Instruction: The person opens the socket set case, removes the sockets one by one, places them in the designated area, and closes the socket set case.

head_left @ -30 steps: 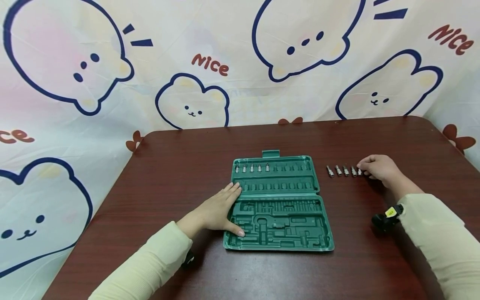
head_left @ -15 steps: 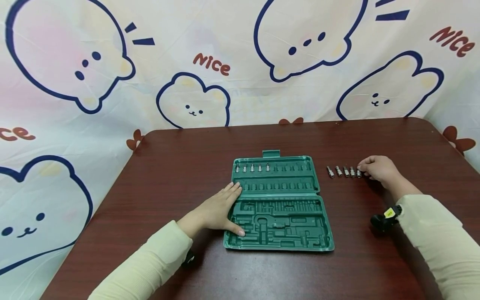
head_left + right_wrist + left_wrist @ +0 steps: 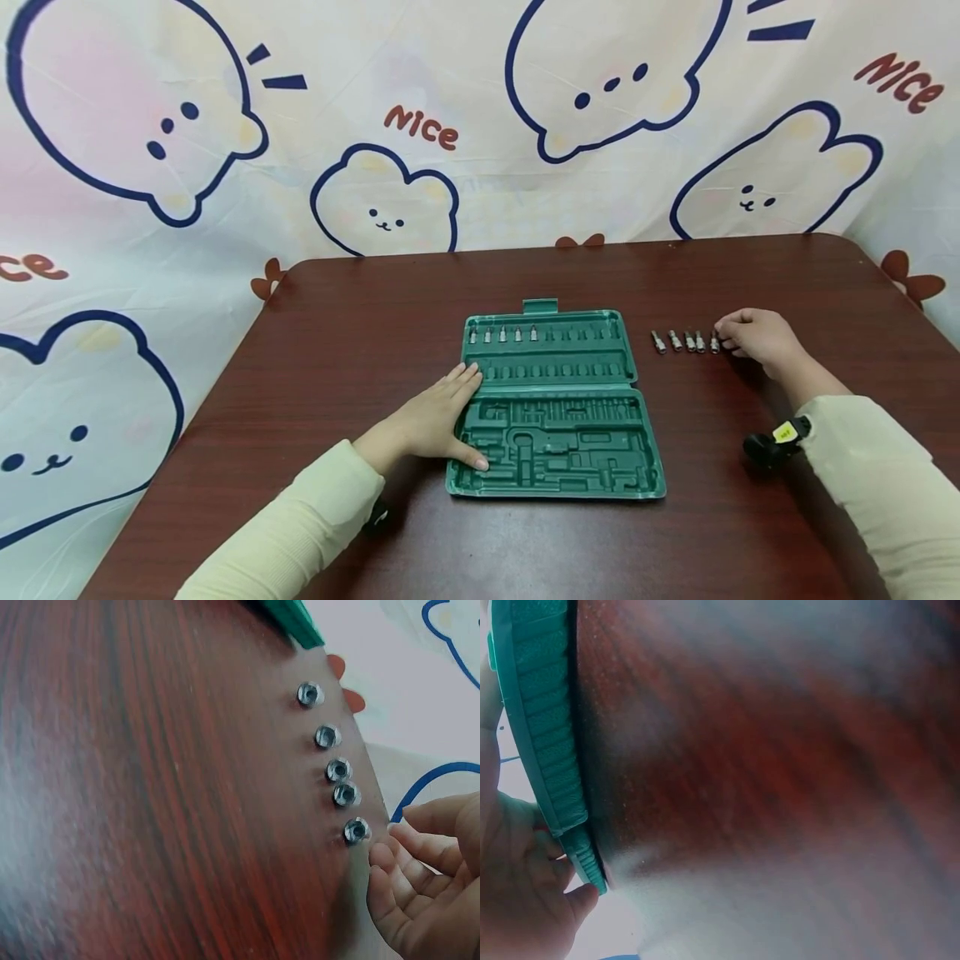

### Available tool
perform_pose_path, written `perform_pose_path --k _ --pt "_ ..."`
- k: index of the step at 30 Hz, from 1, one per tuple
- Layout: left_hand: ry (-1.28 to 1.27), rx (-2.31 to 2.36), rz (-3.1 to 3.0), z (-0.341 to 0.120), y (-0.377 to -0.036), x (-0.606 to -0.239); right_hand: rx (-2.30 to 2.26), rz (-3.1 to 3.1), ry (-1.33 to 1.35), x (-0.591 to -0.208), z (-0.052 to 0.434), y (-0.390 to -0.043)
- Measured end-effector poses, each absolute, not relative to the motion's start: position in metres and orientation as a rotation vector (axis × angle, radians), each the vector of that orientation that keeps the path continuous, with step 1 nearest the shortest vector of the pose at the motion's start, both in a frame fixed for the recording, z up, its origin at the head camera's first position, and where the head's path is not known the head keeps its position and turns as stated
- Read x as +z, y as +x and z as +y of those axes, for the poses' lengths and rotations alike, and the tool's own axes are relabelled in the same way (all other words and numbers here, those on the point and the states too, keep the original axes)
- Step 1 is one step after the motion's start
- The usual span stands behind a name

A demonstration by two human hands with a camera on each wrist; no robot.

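Our left hand [image 3: 429,422], thumb spread, should steady the case [image 3: 555,353] lightly; whether right hand [image 3: 761,340] pinches 1 bit [image 3: 356,831], we cannot tell.

On the bench [image 3: 360,333], the case [image 3: 555,353]; at the left of its back row, five sockets [image 3: 502,335]. To its right, five loose sockets [image 3: 690,342] in a row, third and fourth from the left just beside each other. Right hand [image 3: 761,337] at the row's right end, left hand [image 3: 427,421] on the case's left side. Behind the bench, a cloth [image 3: 487,167].
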State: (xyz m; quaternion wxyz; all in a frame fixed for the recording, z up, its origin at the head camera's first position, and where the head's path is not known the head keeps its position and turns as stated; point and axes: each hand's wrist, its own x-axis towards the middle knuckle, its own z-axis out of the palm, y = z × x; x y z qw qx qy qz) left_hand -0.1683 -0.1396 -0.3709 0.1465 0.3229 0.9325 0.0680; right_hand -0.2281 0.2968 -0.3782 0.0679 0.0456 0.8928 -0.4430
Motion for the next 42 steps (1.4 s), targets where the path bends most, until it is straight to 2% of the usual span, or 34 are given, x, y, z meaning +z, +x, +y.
perform_pose_path --k 13,23,32,42 --pt "0.973 0.237 2.688 -0.141 -0.169 -0.372 -1.514 2.590 0.137 -0.365 0.260 -0.228" --pt "0.916 0.163 2.664 -0.142 -0.170 -0.375 -1.643 2.378 0.018 -0.350 0.206 -0.234" --pt "0.923 0.169 2.659 -0.141 -0.169 -0.373 -1.613 2.255 -0.065 -0.352 0.160 -0.245" --pt "0.936 0.172 2.649 -0.140 -0.170 -0.372 -1.547 2.248 -0.103 -0.351 0.130 -0.256"
